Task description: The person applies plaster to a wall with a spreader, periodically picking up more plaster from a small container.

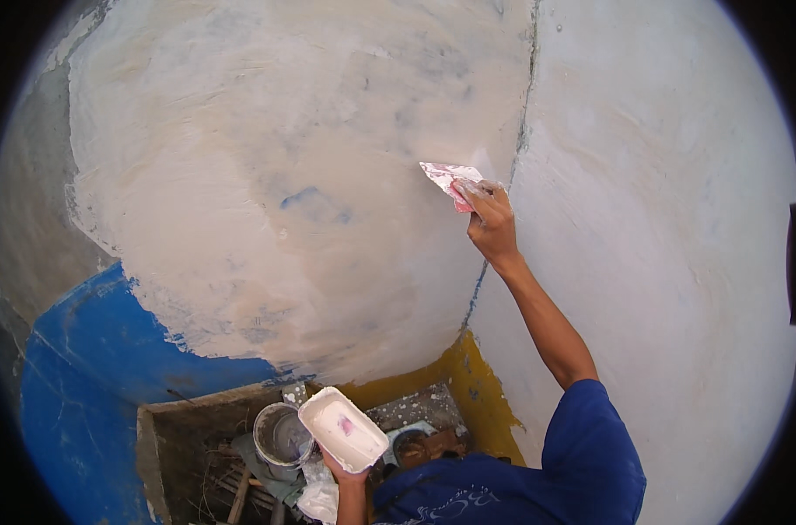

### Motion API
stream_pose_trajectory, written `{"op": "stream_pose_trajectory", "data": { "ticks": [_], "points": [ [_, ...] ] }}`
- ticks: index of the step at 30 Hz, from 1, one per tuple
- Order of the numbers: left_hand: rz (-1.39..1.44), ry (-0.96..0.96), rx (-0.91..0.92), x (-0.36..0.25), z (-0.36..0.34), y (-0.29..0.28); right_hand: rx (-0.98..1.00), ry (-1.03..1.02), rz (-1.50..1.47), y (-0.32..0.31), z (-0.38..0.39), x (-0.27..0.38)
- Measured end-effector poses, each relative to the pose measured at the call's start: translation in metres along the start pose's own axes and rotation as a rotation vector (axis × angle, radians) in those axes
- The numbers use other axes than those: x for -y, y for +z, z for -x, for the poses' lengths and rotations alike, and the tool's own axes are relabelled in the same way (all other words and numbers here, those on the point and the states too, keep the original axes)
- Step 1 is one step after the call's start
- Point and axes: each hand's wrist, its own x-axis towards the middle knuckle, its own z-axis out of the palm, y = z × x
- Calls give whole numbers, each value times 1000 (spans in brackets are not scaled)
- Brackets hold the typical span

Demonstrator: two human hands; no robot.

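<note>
My right hand [492, 214] is raised to the wall near the corner, its fingers closed on a flat putty knife [450, 177] smeared with white putty, with some pink showing on it. The blade lies at or close to the whitish, patchily coated wall [328, 131]; contact cannot be made out. Lower down, my left hand [345, 472] grips a rectangular white tub [344, 429] from below and tilts it a little. White putty coats the tub's inside, with a pinkish patch in the middle. Most of the left fingers are hidden under the tub.
A bucket [284, 435] with greyish residue stands beside the tub, with a crumpled white plastic bag [319, 500] below it. Sticks [240, 494] lie inside a low concrete enclosure [166, 455]. Blue paint [92, 376] covers the lower left wall, yellow paint [481, 385] the lower corner.
</note>
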Motion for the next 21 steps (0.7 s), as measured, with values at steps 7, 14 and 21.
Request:
{"op": "stream_pose_trajectory", "data": {
  "ticks": [7,14,21],
  "points": [
    [41,-14,-84,-2,-1,4,-284,72,78,-18,-78,-24],
    [17,3,-31,-2,-6,-8,142,-82,21,21,45,34],
    [81,-18,-47,2,2,6,-273,83,80,-3,-30,1]
  ]
}}
